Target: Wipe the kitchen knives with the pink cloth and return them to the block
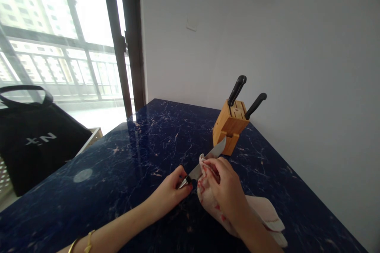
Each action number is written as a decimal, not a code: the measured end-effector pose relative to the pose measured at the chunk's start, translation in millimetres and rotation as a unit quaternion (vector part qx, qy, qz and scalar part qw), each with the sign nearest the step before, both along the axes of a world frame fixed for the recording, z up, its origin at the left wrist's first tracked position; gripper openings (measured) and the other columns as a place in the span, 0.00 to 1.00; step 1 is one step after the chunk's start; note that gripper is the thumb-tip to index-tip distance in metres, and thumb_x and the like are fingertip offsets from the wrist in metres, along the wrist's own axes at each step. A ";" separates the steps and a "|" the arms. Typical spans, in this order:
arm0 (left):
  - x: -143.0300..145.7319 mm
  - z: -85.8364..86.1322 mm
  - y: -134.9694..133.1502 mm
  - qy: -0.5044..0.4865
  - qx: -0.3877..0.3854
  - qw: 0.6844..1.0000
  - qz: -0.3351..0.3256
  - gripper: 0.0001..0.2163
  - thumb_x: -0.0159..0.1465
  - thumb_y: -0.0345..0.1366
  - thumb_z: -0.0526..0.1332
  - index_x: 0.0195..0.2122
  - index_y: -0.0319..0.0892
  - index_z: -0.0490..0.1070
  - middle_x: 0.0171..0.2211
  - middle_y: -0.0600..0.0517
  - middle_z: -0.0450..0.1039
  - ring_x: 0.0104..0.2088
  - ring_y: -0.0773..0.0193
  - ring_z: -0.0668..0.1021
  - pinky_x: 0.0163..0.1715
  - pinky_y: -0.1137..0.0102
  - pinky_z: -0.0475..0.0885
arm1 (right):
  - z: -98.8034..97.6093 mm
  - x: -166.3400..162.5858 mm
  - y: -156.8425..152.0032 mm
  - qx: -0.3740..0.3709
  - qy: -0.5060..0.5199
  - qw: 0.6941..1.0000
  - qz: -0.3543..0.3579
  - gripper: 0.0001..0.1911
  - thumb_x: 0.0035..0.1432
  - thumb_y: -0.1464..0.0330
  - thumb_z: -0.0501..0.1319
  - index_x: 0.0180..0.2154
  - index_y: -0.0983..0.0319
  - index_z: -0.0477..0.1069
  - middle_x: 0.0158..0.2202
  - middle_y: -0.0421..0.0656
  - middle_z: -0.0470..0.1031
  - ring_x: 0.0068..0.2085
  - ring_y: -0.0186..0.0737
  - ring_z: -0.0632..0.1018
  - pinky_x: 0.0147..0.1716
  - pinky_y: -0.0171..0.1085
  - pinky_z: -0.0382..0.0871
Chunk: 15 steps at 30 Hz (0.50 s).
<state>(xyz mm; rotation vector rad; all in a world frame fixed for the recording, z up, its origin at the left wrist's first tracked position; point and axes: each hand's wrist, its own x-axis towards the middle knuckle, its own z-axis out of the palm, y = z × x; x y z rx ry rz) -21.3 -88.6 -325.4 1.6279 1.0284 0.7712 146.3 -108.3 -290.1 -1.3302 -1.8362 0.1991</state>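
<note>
My left hand [175, 186], fingers clamped on the handle [184, 182], holds a knife [218, 149] over the worktop [142, 138]; a cloth [208, 197] at its blade is pinched between my right hand's [227, 185] fingers; a knife block [223, 124] stands beyond.

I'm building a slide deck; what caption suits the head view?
Left hand grips a knife while the right hand holds a cloth against its blade, near a knife block.
</note>
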 end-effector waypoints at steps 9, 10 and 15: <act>-0.4 -0.2 -1.4 0.008 0.020 1.000 -0.006 0.04 0.56 0.34 0.54 0.29 0.42 0.57 0.20 0.61 0.57 0.22 0.71 0.60 0.22 0.76 0.55 | -1.8 -7.1 -3.4 0.012 -0.050 0.998 0.045 0.08 0.58 0.73 0.53 0.38 0.60 0.68 0.35 0.43 0.69 0.40 0.40 0.70 0.41 0.40 0.66; -0.4 0.4 -1.8 0.012 0.020 1.000 -0.009 0.04 0.56 0.34 0.54 0.29 0.42 0.57 0.20 0.61 0.57 0.22 0.71 0.60 0.22 0.76 0.55 | -1.9 -5.7 -2.7 0.018 -0.047 0.998 0.027 0.08 0.58 0.73 0.53 0.39 0.60 0.68 0.35 0.44 0.69 0.40 0.40 0.70 0.41 0.40 0.66; 0.5 0.6 -0.9 0.009 0.012 1.000 -0.010 0.05 0.56 0.34 0.55 0.29 0.42 0.56 0.20 0.61 0.57 0.21 0.72 0.60 0.20 0.76 0.54 | -1.5 -3.8 -1.4 0.027 -0.054 0.998 0.023 0.08 0.58 0.73 0.53 0.40 0.60 0.67 0.36 0.44 0.69 0.40 0.40 0.70 0.42 0.40 0.66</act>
